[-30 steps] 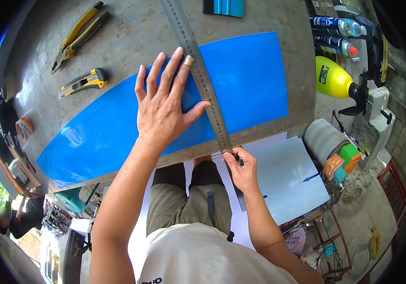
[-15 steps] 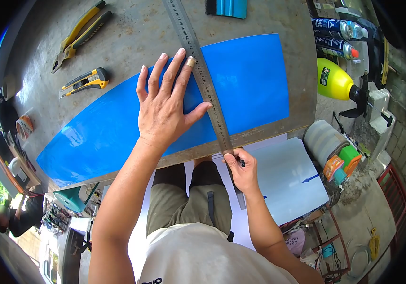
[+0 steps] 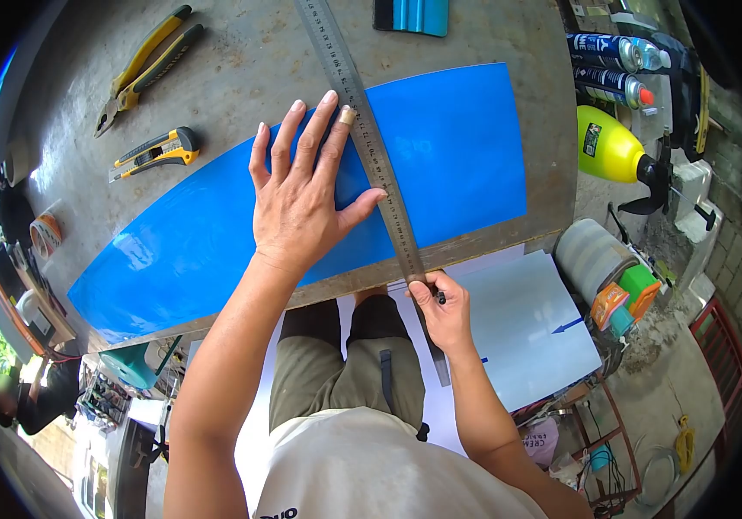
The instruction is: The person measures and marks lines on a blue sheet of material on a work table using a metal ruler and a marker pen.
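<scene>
A blue sheet (image 3: 466, 147) with one curved side and a point at its left end lies on the grey metal table. Across it runs a long steel ruler (image 3: 369, 130), which extends past the table's near edge. My left hand (image 3: 297, 195) is spread flat on the sheet, its thumb and forefinger touching the ruler's left side. A bandage wraps one fingertip. At the table's near edge my right hand (image 3: 443, 311) is closed in a pinch around the ruler. A small black-ended thing (image 3: 441, 297) shows between its fingers; its kind is mostly hidden.
Yellow-black pliers (image 3: 142, 73) and a utility knife (image 3: 156, 153) lie left on the table (image 3: 241, 52). A teal squeegee (image 3: 412, 16) is at the far edge. Right of the table stand a yellow spray bottle (image 3: 606, 143) and spray cans (image 3: 604, 52). Another person (image 3: 42, 398) is at lower left.
Both hands and the ruler keep nearly the same places. The view has shifted very slightly.
</scene>
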The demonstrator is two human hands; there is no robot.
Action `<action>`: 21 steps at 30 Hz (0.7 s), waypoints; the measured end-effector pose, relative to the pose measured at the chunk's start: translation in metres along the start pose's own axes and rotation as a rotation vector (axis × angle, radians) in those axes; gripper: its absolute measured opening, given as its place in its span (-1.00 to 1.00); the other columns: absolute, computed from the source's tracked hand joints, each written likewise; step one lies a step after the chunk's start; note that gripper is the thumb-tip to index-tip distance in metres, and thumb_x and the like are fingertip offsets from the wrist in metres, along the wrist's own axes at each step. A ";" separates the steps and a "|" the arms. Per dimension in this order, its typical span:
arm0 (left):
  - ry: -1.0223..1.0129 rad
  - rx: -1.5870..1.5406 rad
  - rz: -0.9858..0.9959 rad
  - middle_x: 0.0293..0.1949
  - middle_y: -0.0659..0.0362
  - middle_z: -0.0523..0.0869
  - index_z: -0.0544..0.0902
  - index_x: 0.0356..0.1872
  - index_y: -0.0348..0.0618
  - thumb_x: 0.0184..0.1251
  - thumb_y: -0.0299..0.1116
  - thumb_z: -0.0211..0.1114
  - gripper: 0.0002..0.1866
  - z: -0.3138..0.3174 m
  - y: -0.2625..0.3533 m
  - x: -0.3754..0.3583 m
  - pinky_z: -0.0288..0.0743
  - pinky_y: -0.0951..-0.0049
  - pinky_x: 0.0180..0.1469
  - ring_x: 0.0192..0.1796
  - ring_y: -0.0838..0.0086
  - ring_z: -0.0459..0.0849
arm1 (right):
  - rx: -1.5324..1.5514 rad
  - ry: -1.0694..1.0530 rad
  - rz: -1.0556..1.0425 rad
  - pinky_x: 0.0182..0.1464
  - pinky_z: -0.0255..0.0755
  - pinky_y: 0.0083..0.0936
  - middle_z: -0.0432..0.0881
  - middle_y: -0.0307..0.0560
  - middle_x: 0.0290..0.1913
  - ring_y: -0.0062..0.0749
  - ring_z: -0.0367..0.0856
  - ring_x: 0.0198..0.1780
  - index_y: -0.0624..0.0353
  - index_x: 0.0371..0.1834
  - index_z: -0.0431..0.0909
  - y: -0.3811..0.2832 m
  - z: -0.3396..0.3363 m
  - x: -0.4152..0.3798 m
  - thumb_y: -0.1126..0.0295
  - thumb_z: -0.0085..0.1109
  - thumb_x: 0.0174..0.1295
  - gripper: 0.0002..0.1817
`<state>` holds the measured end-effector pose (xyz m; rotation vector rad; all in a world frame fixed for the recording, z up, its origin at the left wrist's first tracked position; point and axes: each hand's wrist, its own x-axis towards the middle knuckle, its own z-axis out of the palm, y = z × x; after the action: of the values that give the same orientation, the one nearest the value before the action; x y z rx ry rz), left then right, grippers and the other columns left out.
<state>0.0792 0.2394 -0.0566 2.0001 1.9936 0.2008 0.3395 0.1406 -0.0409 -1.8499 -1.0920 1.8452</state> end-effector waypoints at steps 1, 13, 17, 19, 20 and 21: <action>-0.003 -0.001 -0.002 0.71 0.23 0.30 0.36 0.68 0.06 0.27 0.41 0.42 0.05 0.000 0.000 0.000 -0.22 -0.04 0.78 0.74 0.19 0.16 | -0.068 0.023 -0.036 -0.11 0.55 -0.55 0.76 -0.20 -0.25 -0.60 0.68 -0.21 0.33 -0.12 0.73 -0.002 -0.001 -0.001 0.28 0.42 0.53 -0.73; 0.003 -0.039 -0.005 0.68 0.32 0.35 0.43 0.64 0.04 0.19 0.34 0.52 0.03 -0.002 0.001 0.001 -0.19 -0.05 0.78 0.75 0.20 0.15 | -0.189 0.335 -0.670 -0.20 0.55 -0.47 0.64 0.10 -0.06 -0.31 0.70 -0.17 0.32 -0.11 0.73 -0.092 -0.031 0.025 0.12 -0.21 0.76 -0.44; 0.023 -0.095 -0.004 0.66 0.30 0.40 0.43 0.59 0.08 0.17 0.28 0.57 0.00 -0.002 0.000 0.001 -0.18 -0.07 0.77 0.74 0.17 0.19 | -0.027 0.156 -0.668 -0.08 0.65 -0.49 0.61 0.05 -0.02 -0.30 0.75 -0.07 0.35 -0.06 0.71 -0.119 0.002 0.070 0.39 0.10 0.61 -0.75; 0.027 -0.109 0.000 0.66 0.28 0.40 0.45 0.56 0.10 0.16 0.26 0.59 -0.03 -0.002 0.000 0.000 -0.17 -0.09 0.76 0.73 0.14 0.20 | -0.037 0.155 -0.699 -0.04 0.69 -0.49 0.60 0.04 -0.02 -0.31 0.76 -0.05 0.36 -0.06 0.71 -0.126 0.021 0.090 0.53 0.21 0.53 -0.88; 0.031 -0.119 0.006 0.66 0.27 0.41 0.47 0.52 0.13 0.14 0.24 0.61 -0.06 -0.001 -0.001 0.000 -0.16 -0.10 0.75 0.73 0.11 0.21 | -0.008 0.173 -0.696 0.01 0.72 -0.48 0.60 0.04 -0.02 -0.30 0.78 -0.02 0.36 -0.07 0.71 -0.128 0.029 0.097 0.68 0.25 0.40 -0.88; 0.030 -0.121 0.005 0.66 0.27 0.41 0.47 0.52 0.13 0.14 0.24 0.61 -0.06 -0.001 -0.001 0.000 -0.16 -0.10 0.75 0.73 0.11 0.21 | 0.023 0.191 -0.692 0.06 0.75 -0.47 0.60 0.04 -0.03 -0.29 0.80 0.01 0.35 -0.08 0.71 -0.130 0.034 0.105 0.82 0.29 0.28 -0.78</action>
<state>0.0781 0.2395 -0.0560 1.9376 1.9460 0.3461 0.2567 0.2891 -0.0306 -1.3469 -1.3975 1.2481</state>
